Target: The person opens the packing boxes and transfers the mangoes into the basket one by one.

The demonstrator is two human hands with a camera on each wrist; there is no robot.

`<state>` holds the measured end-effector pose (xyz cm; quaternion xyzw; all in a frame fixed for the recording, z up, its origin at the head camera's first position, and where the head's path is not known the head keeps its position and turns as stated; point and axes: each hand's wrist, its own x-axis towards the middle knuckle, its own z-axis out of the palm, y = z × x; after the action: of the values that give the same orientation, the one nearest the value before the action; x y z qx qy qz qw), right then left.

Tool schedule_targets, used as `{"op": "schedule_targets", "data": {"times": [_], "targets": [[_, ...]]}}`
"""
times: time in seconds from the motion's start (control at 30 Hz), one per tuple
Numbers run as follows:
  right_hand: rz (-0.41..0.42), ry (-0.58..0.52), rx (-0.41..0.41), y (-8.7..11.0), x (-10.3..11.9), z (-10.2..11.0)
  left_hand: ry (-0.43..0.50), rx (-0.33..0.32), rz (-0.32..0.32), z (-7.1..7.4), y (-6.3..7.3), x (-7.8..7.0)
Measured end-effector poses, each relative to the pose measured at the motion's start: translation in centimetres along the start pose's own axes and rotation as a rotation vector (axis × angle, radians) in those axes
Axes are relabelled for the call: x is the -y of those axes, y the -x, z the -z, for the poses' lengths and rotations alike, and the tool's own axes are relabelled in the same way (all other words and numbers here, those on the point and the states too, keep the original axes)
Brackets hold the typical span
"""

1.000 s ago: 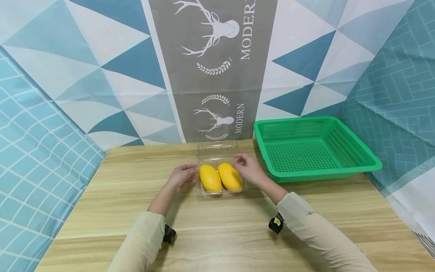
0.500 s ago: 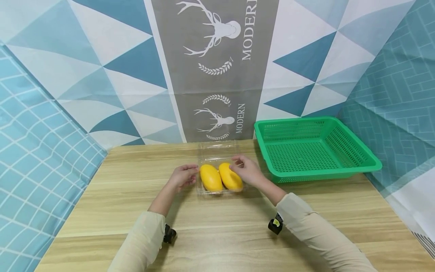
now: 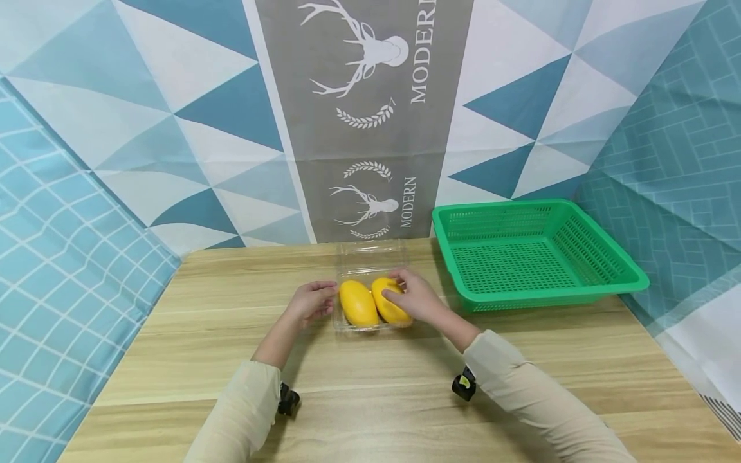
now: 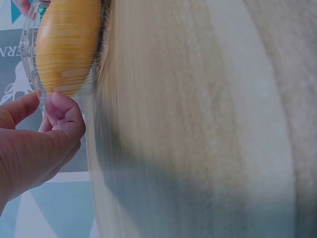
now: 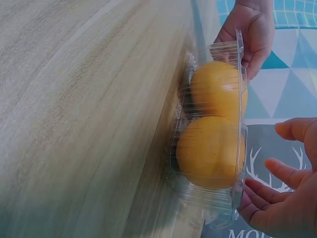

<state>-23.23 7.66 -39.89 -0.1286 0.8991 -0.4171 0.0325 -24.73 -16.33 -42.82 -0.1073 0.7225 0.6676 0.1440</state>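
Observation:
Two yellow mangoes lie side by side in a clear plastic clamshell box (image 3: 347,329), its lid (image 3: 373,254) folded back toward the wall. My left hand (image 3: 314,301) pinches the box's left rim between thumb and fingers, close to the left mango (image 3: 357,303); the left wrist view shows the rim between the fingertips. Over the right mango (image 3: 384,311) hovers my right hand (image 3: 418,297), its fingers spread. In the right wrist view, its thumb and forefinger stand apart above the box, and the lower fingers are at the rim.
A green perforated plastic basket (image 3: 515,260) stands at the back right of the wooden table (image 3: 370,399). A patterned cloth wall (image 3: 370,128) rises behind the table edge. Black wrist cameras hang below both sleeves.
My right hand has moved left and slightly toward me, from the box's right rim to over the right mango. The left hand, box and mangoes stay in place.

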Motion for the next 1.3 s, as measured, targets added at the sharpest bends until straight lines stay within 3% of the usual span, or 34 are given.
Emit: {"op": "schedule_targets", "data": {"times": [1.0, 1.3], "targets": [[-0.042, 0.264, 0.062, -0.3, 0.9, -1.2, -0.034, 0.002, -0.009, 0.0, 0.1, 0.2], [-0.064, 0.283, 0.068, -0.9, 0.5, -1.3, -0.029, 0.006, 0.004, 0.0, -0.1, 0.0]]}}
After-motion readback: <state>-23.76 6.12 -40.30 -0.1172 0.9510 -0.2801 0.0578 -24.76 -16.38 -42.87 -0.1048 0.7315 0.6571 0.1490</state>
